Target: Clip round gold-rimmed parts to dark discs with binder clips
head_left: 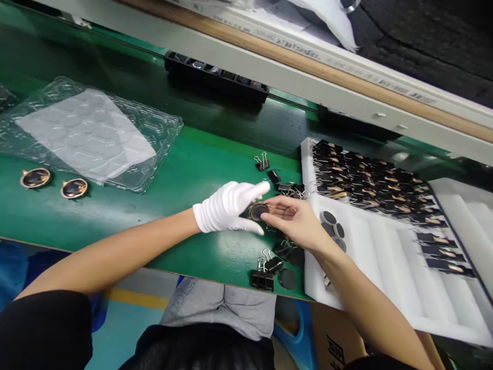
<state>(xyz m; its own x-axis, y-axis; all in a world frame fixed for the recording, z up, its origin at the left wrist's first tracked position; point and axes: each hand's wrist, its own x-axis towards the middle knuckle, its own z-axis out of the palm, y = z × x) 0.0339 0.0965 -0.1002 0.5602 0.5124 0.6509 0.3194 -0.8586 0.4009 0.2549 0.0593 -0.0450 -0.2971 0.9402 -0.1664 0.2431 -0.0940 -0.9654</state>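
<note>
My left hand wears a white glove. Its fingers and thumb are spread apart just left of a round gold-rimmed piece with a dark disc face, and I cannot tell if they touch it. Bare fingers of my right hand pinch that piece by its right side. Black binder clips lie beyond my right hand. Nearer the front edge are more binder clips and a dark round disc. Two similar gold-rimmed pieces rest far to the left.
A white foam tray on the right holds rows of clipped pieces and several dark discs. A clear plastic tray with white paper lies at left. Behind stands a black box under a shelf edge.
</note>
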